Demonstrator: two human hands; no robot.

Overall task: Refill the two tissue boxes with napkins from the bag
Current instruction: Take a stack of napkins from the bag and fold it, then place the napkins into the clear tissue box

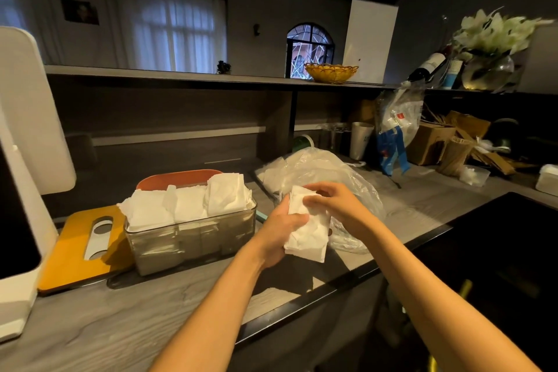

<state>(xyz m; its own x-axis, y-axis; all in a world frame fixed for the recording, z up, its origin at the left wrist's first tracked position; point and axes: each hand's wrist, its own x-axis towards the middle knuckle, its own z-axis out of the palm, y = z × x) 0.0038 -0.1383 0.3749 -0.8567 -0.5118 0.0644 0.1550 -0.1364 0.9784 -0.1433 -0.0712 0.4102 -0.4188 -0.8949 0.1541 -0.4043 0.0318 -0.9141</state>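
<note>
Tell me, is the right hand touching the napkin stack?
Touching. The head view shows the right hand pinching the top of the napkin stack, which the left hand grips.

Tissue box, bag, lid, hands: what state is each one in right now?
Clear tissue box: open, heaped with napkins.
Yellow lid: off, lying beside the box.
Plastic bag: open, crumpled.
Napkin stack: held in both hands.
Left hand: gripping.
Right hand: gripping.
</note>
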